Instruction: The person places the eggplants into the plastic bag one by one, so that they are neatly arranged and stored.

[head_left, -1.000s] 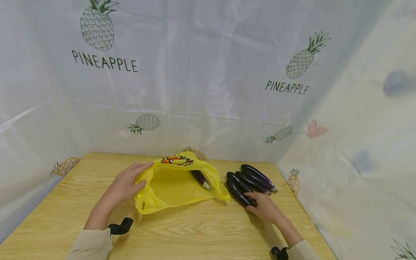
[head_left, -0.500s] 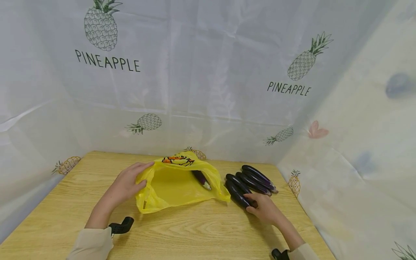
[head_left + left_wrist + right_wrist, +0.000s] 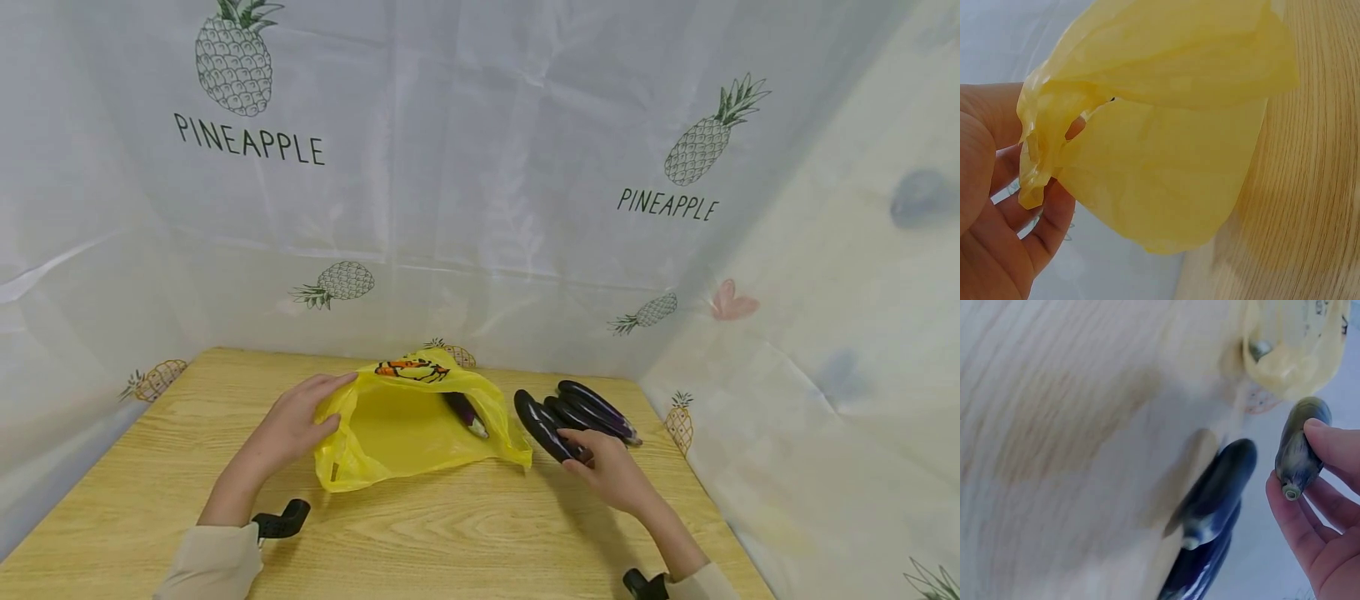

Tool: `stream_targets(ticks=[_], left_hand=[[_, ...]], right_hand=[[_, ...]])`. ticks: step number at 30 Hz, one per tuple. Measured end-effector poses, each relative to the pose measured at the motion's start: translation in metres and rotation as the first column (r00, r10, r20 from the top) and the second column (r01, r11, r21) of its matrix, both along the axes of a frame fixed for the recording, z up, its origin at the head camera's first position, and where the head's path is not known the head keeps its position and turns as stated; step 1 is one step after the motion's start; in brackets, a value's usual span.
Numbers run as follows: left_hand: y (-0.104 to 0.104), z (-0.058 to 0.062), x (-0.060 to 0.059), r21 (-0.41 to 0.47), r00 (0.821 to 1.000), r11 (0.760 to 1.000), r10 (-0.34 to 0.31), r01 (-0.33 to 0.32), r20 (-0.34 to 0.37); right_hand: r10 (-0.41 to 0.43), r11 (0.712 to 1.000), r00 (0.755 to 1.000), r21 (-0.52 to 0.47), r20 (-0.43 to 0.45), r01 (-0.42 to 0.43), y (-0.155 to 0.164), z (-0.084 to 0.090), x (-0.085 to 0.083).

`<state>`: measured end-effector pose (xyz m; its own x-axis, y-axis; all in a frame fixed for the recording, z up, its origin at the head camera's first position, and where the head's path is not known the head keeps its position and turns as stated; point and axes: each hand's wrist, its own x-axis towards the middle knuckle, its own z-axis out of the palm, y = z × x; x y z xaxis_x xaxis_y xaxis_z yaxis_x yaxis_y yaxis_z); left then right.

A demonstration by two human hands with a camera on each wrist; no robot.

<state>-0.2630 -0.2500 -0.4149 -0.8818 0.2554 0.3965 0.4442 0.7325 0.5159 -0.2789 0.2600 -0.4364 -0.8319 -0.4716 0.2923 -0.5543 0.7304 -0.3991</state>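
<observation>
Pineapple-print curtains (image 3: 480,167) wall in a wooden worktop (image 3: 465,533). On it, the yellow bag (image 3: 408,429) lies open with one eggplant (image 3: 465,412) inside; the left hand (image 3: 288,429) pinches its rim up. The right hand (image 3: 607,467) grips another eggplant (image 3: 543,425) by its stem end, lifted just off the pile of eggplants (image 3: 596,412). I'd hold that mouth wide and slide it in tip first.

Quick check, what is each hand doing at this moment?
Left hand: grips the rim of the yellow bag, holding it open.
Right hand: holds one eggplant by its end.
</observation>
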Motion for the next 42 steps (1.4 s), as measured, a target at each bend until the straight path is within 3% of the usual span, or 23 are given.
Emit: stream_targets(ticks=[16,30,42], left_hand=[[0.003,-0.002,-0.004,-0.026,1.0,1.0,-0.004,0.003,-0.022],[0.005,-0.001,-0.002,-0.01,0.999,1.0,-0.015,0.015,-0.032],[0.005,0.001,0.0,-0.01,1.0,1.0,-0.01,0.01,-0.022]], right_hand=[[0.102,0.994,0.994,-0.035,0.039,-0.1,-0.052,0.025,0.003],[0.153,0.988,0.987,0.019,0.05,-0.154,-0.092,0.019,-0.005],[0.112,0.992,0.991,0.054,0.073,-0.116,-0.122,0.012,-0.014]])
